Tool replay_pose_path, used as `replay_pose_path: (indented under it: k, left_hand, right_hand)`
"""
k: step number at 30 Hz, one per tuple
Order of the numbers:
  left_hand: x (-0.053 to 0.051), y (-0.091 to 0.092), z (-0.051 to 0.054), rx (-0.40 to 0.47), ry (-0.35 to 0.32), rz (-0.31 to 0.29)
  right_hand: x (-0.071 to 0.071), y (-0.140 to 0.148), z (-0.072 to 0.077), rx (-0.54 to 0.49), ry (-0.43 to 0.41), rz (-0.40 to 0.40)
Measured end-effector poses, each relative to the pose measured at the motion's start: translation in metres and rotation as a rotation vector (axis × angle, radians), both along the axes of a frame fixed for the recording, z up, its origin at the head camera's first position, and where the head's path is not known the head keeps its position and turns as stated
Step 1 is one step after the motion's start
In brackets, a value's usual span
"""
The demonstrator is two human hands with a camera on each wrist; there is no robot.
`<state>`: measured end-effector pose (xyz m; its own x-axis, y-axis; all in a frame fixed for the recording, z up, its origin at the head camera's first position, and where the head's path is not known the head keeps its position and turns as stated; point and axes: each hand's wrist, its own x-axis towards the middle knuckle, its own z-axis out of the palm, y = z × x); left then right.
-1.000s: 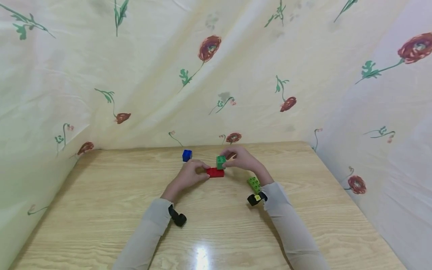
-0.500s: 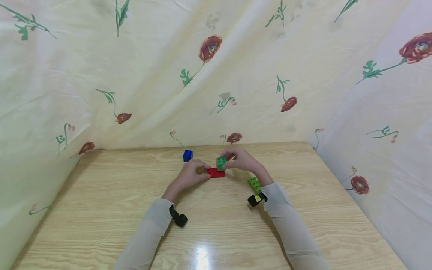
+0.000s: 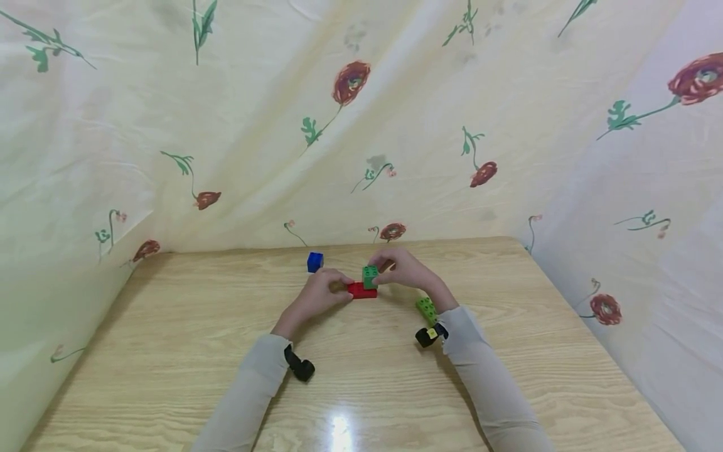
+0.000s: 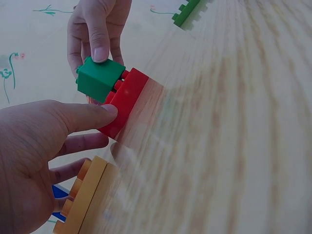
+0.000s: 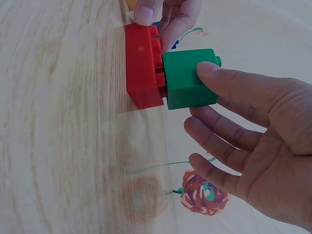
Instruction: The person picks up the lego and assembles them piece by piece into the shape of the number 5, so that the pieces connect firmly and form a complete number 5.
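A red brick (image 3: 361, 292) lies on the table, studs up. My left hand (image 3: 318, 294) holds it at its left end, the thumb (image 4: 109, 113) pressing on its near side. Between thumb and fingers, my right hand (image 3: 407, 269) pinches a green brick (image 5: 189, 78) at the red brick's right end. Both wrist views show red studs in a narrow gap between the two bricks, with the green one slightly tilted. Whether they touch, I cannot tell. An orange brick (image 4: 85, 197) lies beside the left hand's lower fingers, mostly hidden by that hand in the head view.
Behind the left hand stands a blue brick (image 3: 315, 262). A light green brick (image 3: 426, 309) lies near the right wrist, partly covered by the sleeve. The wooden table (image 3: 361, 389) meets a flowered cloth (image 3: 254, 125) at its back and sides.
My right hand has lowered the green brick slightly toward the red one. The left hand keeps its hold on the red brick; the view has shifted a little.
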<state>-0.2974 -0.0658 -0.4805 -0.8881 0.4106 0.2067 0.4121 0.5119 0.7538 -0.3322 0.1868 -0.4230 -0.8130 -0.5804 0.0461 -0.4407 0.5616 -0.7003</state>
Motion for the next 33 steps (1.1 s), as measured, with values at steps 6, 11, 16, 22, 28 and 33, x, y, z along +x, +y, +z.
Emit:
replay_pose_path:
  k: [6,11,16,22,28,33]
  left_hand:
    - [0.002,0.000,-0.002,0.009,-0.018,0.004]
    - [0.003,-0.001,-0.004,0.005,-0.016,0.001]
    - [0.005,0.000,-0.004,0.011,-0.022,-0.001]
    - [0.006,0.000,-0.004,0.001,-0.026,0.002]
    - [0.004,-0.001,0.001,-0.012,-0.019,0.011]
    - [0.002,0.000,0.005,-0.014,-0.018,0.002]
  right_hand:
    - [0.002,0.000,-0.002,-0.014,-0.027,0.014]
    - [0.004,-0.001,-0.003,-0.012,-0.037,0.022]
    - [0.006,-0.001,-0.005,-0.004,-0.040,0.018]
    - [0.007,-0.001,-0.004,0.032,-0.042,0.023]
    - [0.006,-0.002,0.005,0.064,-0.027,0.043]
    - [0.005,-0.001,0.010,0.069,-0.026,0.045]
